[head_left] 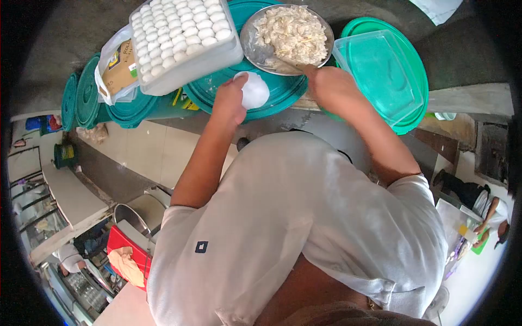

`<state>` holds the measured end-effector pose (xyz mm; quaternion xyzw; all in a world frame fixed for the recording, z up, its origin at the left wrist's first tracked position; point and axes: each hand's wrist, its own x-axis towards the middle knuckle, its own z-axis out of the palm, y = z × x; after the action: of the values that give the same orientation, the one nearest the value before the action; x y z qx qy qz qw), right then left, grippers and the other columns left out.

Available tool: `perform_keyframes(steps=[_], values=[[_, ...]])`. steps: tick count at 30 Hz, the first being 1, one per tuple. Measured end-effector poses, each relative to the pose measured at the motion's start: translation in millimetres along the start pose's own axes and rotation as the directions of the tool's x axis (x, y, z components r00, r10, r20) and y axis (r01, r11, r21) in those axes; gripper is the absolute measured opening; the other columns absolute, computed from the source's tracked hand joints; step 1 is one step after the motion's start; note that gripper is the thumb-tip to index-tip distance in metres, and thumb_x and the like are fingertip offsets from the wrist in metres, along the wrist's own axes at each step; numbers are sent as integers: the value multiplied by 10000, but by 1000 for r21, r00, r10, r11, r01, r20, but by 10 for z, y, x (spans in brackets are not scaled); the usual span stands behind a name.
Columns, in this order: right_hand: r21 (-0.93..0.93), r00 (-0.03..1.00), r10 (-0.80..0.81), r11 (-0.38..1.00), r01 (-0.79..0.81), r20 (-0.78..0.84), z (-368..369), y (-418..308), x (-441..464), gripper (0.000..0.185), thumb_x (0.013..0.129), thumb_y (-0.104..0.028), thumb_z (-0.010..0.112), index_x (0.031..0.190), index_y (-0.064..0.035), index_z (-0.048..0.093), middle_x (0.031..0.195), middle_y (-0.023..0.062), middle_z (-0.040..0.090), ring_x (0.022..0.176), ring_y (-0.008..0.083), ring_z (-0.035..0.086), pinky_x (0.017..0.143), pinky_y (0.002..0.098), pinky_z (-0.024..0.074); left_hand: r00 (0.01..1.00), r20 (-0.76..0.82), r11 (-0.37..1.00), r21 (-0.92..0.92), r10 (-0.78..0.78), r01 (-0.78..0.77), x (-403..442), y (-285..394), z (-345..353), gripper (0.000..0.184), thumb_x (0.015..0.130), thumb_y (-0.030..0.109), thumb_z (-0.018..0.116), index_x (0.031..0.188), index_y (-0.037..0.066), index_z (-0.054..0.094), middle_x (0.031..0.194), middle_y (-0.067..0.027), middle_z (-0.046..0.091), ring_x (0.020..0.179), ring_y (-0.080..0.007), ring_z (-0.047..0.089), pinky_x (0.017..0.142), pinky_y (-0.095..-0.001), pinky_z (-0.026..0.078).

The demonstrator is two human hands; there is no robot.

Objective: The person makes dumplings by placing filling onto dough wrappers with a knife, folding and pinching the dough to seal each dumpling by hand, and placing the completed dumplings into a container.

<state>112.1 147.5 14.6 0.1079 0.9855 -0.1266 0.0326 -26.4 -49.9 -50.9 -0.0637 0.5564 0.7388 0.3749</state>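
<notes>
My left hand (231, 103) is closed on a white, smooth, rounded piece of dough (254, 91), held just below the metal bowl. My right hand (333, 89) is closed around the handle of a utensil (293, 65); its far end lies in the bowl, and I cannot make out its shape. Pale shredded filling (293, 32) heaps up in the round metal bowl (253, 46), which rests on a teal lid (288, 89). Left of the bowl stands a plastic tub (190, 79) packed with rows of white, egg-shaped balls (179, 32).
At right, a clear plastic container (383, 73) sits on a green lid (410, 49). A bag with a cardboard box (119, 68) stands far left, near more teal lids (89, 89). Other people (484, 209) work at the right edge and lower left.
</notes>
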Motion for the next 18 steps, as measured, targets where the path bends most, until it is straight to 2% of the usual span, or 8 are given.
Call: perform_keyframes(steps=[2, 5, 9, 12, 14, 18], values=[[-75, 1000, 7, 997, -5, 26, -143, 31, -106, 220, 876, -131, 534, 1049, -36, 631, 804, 221, 670, 762, 406, 652, 662, 528, 498, 997, -9, 994, -80, -74, 73, 99, -48, -49, 343, 940, 176, 592, 1169, -76, 556, 1107, -176, 638, 977, -303, 644, 853, -438, 519], [-65, 999, -15, 998, 16, 28, -207, 9, -128, 197, 872, -128, 537, 1002, -17, 635, 822, 229, 670, 794, 409, 653, 688, 529, 504, 994, -44, 990, -98, -104, 99, 184, -90, -51, 367, 948, 180, 583, 1198, -83, 525, 1158, -198, 613, 1009, -337, 629, 867, -487, 510], [-24, 997, -22, 999, 24, 72, -80, 56, 59, 198, 866, -121, 538, 985, -7, 647, 849, 240, 668, 836, 413, 651, 732, 528, 508, 991, -76, 993, -55, -106, 102, 279, -91, -23, 364, 955, 178, 576, 1201, -84, 516, 1169, -205, 604, 1020, -352, 623, 871, -517, 508], [-18, 993, -73, 997, 75, 87, -157, 29, 89, 195, 820, -86, 540, 905, 9, 687, 888, 256, 683, 868, 404, 679, 788, 496, 540, 992, -74, 993, -71, -104, 99, 354, -69, -22, 341, 960, 171, 569, 1191, -76, 525, 1180, -207, 598, 1037, -352, 619, 874, -511, 513], [90, 993, -81, 993, 73, 87, -168, 49, 76, 205, 858, -109, 541, 981, 4, 660, 875, 257, 659, 864, 430, 641, 773, 508, 511, 987, -131, 993, -82, -97, 87, 385, -37, -4, 336, 963, 167, 563, 1198, -71, 520, 1183, -206, 599, 1037, -352, 622, 873, -505, 521], [228, 987, -135, 967, 112, 87, -192, 103, 42, 193, 862, -111, 545, 962, 5, 662, 871, 259, 654, 857, 434, 637, 762, 498, 509, 994, -86, 992, -116, -66, 56, 388, -8, 13, 327, 968, 162, 551, 1206, -60, 511, 1182, -196, 601, 1027, -350, 627, 864, -510, 527]])
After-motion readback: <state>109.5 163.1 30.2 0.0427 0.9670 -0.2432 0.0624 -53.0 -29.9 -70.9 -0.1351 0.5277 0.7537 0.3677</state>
